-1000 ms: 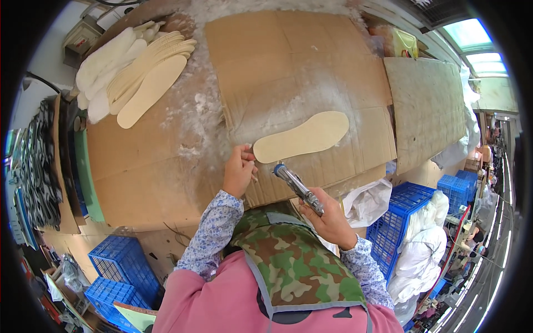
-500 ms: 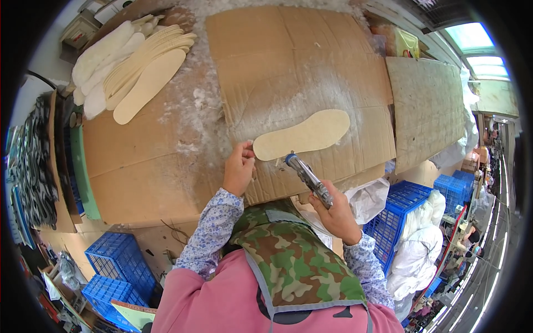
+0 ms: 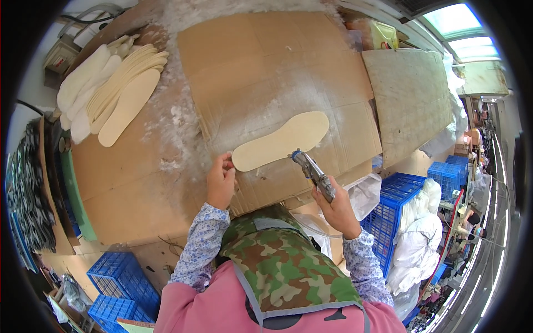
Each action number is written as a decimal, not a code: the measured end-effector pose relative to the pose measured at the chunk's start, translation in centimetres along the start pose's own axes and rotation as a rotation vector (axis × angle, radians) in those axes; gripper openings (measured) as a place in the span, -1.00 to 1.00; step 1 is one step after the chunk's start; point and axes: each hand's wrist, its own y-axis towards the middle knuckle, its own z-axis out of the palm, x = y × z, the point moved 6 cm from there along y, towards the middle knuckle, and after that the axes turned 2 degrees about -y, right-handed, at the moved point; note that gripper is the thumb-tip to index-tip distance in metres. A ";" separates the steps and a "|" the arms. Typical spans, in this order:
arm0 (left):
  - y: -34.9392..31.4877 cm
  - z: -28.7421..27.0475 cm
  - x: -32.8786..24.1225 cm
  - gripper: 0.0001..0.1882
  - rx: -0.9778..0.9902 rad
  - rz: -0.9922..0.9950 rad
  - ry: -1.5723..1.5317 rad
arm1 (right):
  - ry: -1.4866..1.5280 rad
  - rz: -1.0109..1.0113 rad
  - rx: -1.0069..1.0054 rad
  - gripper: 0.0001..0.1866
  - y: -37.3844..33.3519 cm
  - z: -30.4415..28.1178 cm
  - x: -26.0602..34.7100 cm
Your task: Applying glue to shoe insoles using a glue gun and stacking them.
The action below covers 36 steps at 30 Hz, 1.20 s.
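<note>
A cream shoe insole (image 3: 282, 140) lies flat on a cardboard sheet (image 3: 250, 61), its narrow end towards my left side. My left hand (image 3: 222, 183) pinches the edge of that narrow end between thumb and fingers. In my right hand (image 3: 338, 208) is a metal spray gun (image 3: 315, 175), gripped by its handle. Its blue-ringed nozzle points at the insole's near edge, around the middle of its length. Whether any spray is coming out cannot be seen.
At the far left lies a pile of cream insoles (image 3: 127, 102) beside fluffy white ones (image 3: 83, 83). A worn board (image 3: 411, 94) adjoins the cardboard on the right. Blue crates stand at lower left (image 3: 125, 280) and right (image 3: 388, 216), near white bags (image 3: 419, 244).
The spray gun has shifted along the insole from near its narrow end towards the wider end. My left hand keeps its place at the narrow end. The whole view has swung slightly.
</note>
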 end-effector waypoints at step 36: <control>0.2 0.3 -0.9 -0.65 0.036 -0.044 -0.008 | 0.019 0.016 -0.167 -0.85 0.2 -3.3 -3.0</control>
